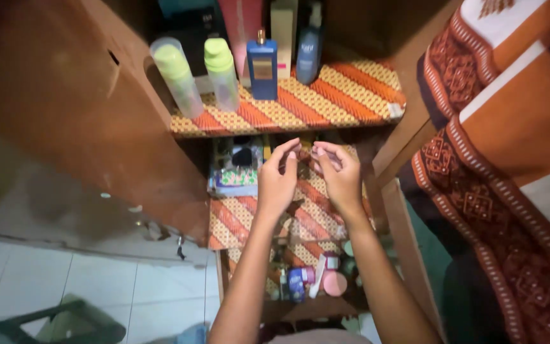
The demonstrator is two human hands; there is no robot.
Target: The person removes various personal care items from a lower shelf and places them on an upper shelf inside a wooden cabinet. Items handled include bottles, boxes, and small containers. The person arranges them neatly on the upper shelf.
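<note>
Small object, pinched between both hands at frame centre, over the middle shelf.

Our left hand and right hand meet fingertip to fingertip; fingers closed to a fine pinch on a small dark item, too blurred to identify. We can't tell which hand carries the load. It sits just above the patterned shelf liner, below the top shelf with two green-capped bottles, a blue perfume bottle and a dark blue spray bottle. Bottom centre: a crowded lower shelf with a pink round compact. Risk, as we judge it: the pinch is shallow, so a slip drops the item into that clutter, where it'd be hard to find. Elbows are close to the open cabinet door at left.
</note>
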